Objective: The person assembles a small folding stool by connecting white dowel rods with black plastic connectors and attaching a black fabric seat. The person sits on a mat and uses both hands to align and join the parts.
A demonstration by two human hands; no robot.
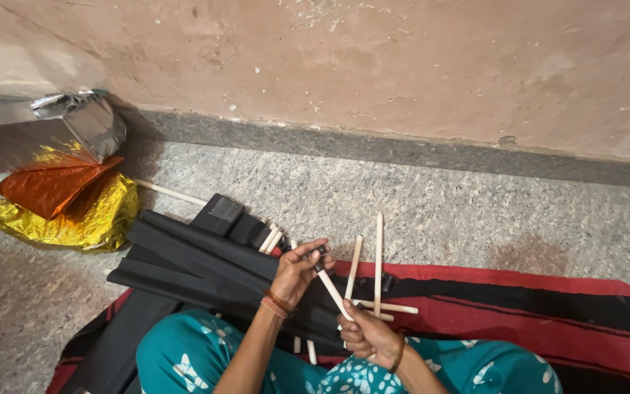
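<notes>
Over the red mat (548, 310), left hand (297, 271) and right hand (366, 334) both grip one pale stick (333, 293).

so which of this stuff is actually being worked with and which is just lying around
In use:
- white stick, held by left hand and right hand
- loose white sticks
- black paper strips

Lying about:
- silver foil
- orange foil
- gold foil

Both hands on one pale stick, over a mat.
Left hand (297, 271) pinches the stick (333, 293) at its dark tip; right hand (367, 337) grips lower; black paper rolls (198, 259) just beside.
</notes>
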